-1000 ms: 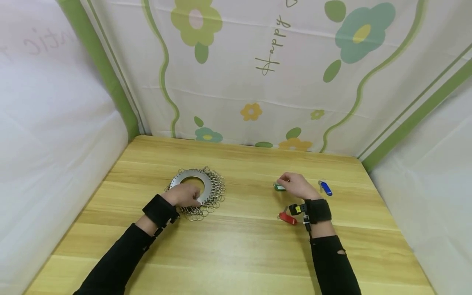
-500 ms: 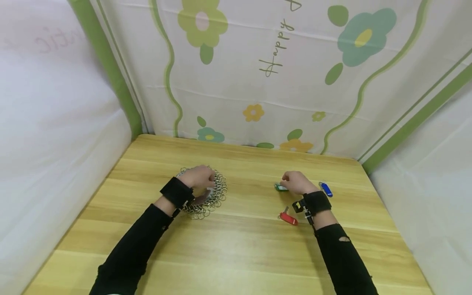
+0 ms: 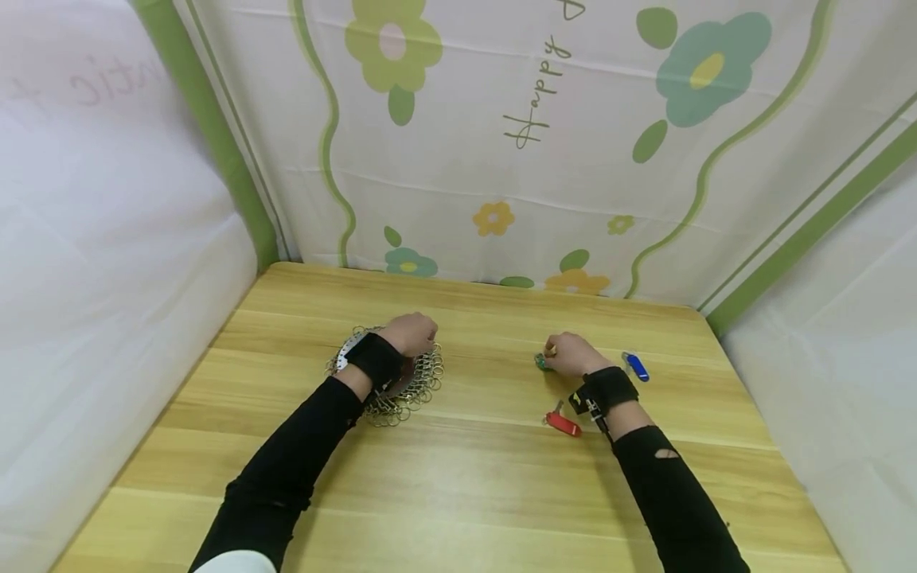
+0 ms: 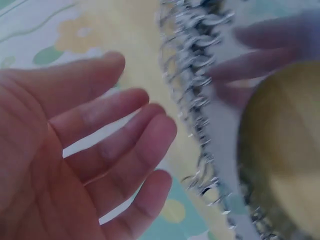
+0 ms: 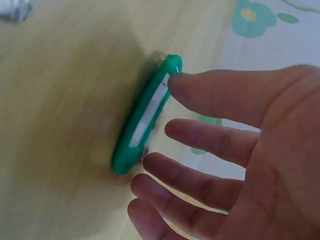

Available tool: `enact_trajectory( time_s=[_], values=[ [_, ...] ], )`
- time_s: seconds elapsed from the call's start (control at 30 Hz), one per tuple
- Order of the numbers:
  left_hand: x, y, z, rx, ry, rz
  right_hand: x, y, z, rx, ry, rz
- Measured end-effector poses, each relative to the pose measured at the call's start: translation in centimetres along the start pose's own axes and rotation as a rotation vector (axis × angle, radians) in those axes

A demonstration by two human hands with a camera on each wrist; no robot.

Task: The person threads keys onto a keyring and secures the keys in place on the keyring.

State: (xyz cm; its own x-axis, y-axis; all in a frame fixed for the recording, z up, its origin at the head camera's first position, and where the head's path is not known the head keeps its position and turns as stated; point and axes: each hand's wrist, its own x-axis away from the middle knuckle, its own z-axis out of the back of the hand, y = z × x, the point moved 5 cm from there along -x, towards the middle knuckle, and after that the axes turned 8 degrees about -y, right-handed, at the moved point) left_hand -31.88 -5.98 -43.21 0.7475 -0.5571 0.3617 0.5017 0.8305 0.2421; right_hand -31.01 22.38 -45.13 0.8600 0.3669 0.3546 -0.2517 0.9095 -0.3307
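Observation:
A flat shiny metal ring plate, fringed with several small clasps and key rings, lies on the left of the table. Over its far right edge hovers my left hand. In the left wrist view that hand's fingers are loosely bent with nothing between them, and the plate mirrors them. On the right, my right hand is at a green key tag with a white label. The right wrist view shows the green tag tilted on its edge, my thumb tip right at its upper end, the other fingers loosely spread.
A red key tag with its key lies nearer me, below my right hand. Farther right rests a blue key tag with a key. White flowered cloth rises behind the wooden table and on both sides.
My left hand has moved right and away from me across the ring plate to its far right edge. My right hand stays at the green key tag, which has tipped up.

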Motion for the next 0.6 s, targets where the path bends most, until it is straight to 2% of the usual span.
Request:
enact_trajectory(
  time_s=[0.13, 0.33, 0.6],
  values=[
    [-0.4, 0.5, -0.6, -0.051, 0.066, 0.038, -0.2, -0.2, 0.0, 0.026, 0.007, 0.016],
    [0.0, 1.2, -1.1, -0.112, 0.185, 0.055, -0.5, -0.5, -0.1, 0.059, 0.029, 0.067],
    [-0.6, 1.8, -1.3, -0.117, 0.177, 0.047, -0.8, -0.8, -0.4, 0.002, 0.048, 0.079]
  ],
)
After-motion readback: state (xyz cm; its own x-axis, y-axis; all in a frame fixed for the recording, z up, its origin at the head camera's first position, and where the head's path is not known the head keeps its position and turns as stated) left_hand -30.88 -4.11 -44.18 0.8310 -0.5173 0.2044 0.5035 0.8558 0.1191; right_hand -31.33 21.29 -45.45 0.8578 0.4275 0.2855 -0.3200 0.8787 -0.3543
